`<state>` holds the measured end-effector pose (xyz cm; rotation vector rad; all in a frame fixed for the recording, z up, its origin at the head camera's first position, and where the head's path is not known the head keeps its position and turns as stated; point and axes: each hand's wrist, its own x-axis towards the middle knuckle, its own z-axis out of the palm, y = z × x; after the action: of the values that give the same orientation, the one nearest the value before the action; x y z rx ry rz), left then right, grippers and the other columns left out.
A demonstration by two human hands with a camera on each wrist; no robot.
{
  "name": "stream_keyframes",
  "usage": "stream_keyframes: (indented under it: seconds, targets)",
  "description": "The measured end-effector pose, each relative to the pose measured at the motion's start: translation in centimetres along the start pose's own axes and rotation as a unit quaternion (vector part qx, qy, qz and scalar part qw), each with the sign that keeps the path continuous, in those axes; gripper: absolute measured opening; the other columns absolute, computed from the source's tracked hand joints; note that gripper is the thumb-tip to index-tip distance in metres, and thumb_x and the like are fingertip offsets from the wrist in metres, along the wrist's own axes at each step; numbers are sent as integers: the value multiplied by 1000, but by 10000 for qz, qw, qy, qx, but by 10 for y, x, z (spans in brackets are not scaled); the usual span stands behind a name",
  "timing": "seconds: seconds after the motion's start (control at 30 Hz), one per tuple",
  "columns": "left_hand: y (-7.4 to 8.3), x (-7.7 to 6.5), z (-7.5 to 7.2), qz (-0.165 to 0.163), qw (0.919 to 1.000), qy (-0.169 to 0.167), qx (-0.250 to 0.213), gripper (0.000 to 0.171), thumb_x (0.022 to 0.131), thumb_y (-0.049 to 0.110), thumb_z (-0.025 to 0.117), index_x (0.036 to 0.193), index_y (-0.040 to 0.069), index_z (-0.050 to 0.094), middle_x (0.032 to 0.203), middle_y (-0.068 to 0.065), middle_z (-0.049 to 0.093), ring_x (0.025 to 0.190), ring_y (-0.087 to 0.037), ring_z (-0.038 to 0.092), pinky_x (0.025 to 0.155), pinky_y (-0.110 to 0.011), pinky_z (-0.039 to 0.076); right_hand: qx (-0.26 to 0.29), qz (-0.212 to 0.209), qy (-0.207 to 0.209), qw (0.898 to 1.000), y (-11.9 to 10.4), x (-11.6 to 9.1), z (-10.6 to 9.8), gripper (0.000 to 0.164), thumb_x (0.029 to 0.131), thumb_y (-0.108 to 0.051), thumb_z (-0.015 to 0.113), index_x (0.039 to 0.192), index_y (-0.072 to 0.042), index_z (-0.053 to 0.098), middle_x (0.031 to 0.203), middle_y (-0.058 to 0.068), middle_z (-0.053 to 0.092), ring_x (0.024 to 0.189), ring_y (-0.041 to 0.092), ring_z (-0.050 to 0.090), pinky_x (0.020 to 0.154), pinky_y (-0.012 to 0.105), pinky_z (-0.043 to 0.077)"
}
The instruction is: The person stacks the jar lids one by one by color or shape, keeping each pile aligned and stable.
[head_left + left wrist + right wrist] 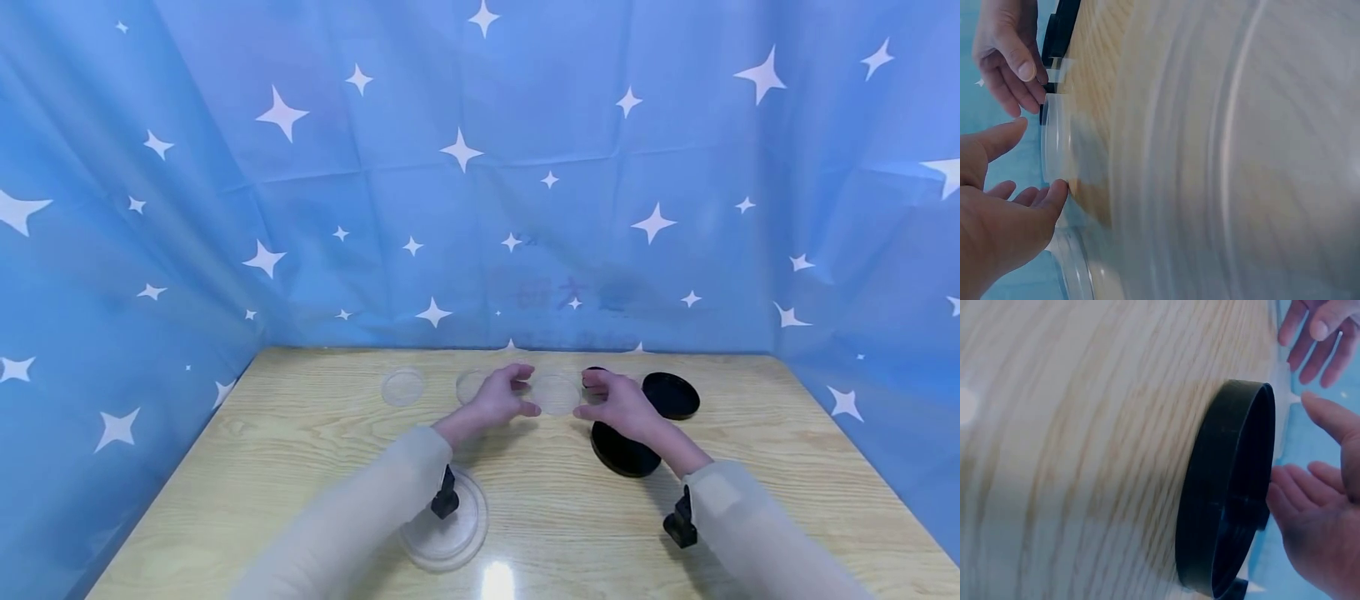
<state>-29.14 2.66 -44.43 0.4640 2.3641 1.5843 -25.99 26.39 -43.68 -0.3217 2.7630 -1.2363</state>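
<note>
Clear round dish [557, 395] lies flat on the table [555, 508], broad face upward, between spread hands [498, 398] [624, 406].

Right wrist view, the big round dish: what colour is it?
Black; the dish shows best in the right wrist view.

Clock read from the table's centre, head view: backdrop [420, 92] at 12 o'clock is blue, patterned with white four-pointed stars; tabletop [315, 467] is pale yellow-tan with streaked wood grain. Round dishes [671, 398] near 2 o'clock are solid black; discs [402, 387] from 10 to 12 and container [444, 546] at 7 are colourless, see-through. Sleeves [750, 521] are plain off-white, wrist mounts [680, 525] black.
</note>
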Motion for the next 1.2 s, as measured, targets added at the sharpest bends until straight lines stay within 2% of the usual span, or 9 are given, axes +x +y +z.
stream_keyframes:
  seconds: [0.3, 0.47, 0.97, 1.2]
  targets:
    - [-2, 2, 8, -156, 9996, 101, -229, 76, 80, -6, 81, 148, -1, 48, 146, -19, 53, 131, -33, 54, 107, -37, 48, -116, 244, -16, 9996, -3, 2, 6, 73, 91, -13, 78, 149, 13, 40, 139, 33, 54, 126, 45, 54, 101, 54, 50]
    - [-4, 5, 10, -311, 9993, 184, -135, 75, 82, -2, 82, 149, 3, 48, 146, -15, 54, 131, -29, 55, 106, -35, 48, -129, 231, 48, 9996, 0, 4, 6, 74, 92, -12, 77, 150, 13, 39, 142, 32, 52, 126, 45, 54, 100, 53, 51]
    - [-6, 12, 8, -311, 9979, 315, -462, 73, 81, -4, 81, 147, 2, 51, 142, -13, 58, 130, -28, 57, 106, -34, 49, 181, 320, -38, 9993, 5, 10, 9, 79, 91, -13, 79, 153, 11, 35, 146, 32, 48, 130, 44, 52, 104, 53, 49]
    - [-8, 14, 10, -367, 9958, 429, -717, 70, 80, -8, 80, 144, 0, 54, 138, -14, 61, 127, -29, 58, 105, -36, 50, -83, 380, 138, 9991, 4, 15, 15, 76, 87, -7, 81, 149, 12, 41, 142, 31, 53, 127, 43, 55, 101, 49, 52]
